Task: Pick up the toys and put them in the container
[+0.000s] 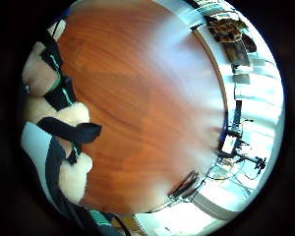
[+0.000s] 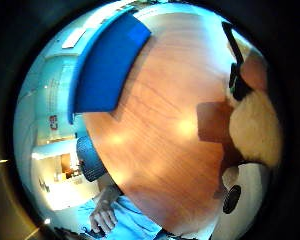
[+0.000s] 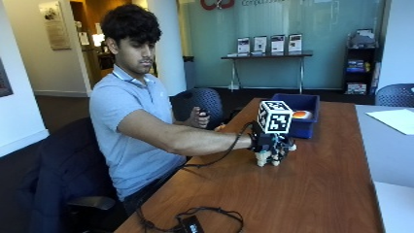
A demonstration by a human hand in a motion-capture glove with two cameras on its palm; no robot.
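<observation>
**Gloved hand over the counter, bin sitting just past it**

So you were seated at the wooden counter [image 3: 310, 179] with your right arm stretched out across it. Your right hand [image 3: 271, 148] hung over the wood with the fingers pointing down toward the surface. They looked fairly straight and relaxed, and both palm views showed only bare wood under the palm, so the grip was spread and held nothing.

The blue container [image 3: 302, 116] sat on the counter just beyond your hand, near the far end. An orange toy [image 3: 301, 114] was lying inside it, peeking over the rim. From the thumb side, the same blue bin [image 2: 107, 70] showed at the edge of the counter, apart from your fingers.

Your bare left hand [image 3: 200, 118] was up near your chest holding a small dark object that I couldn't make out.
</observation>
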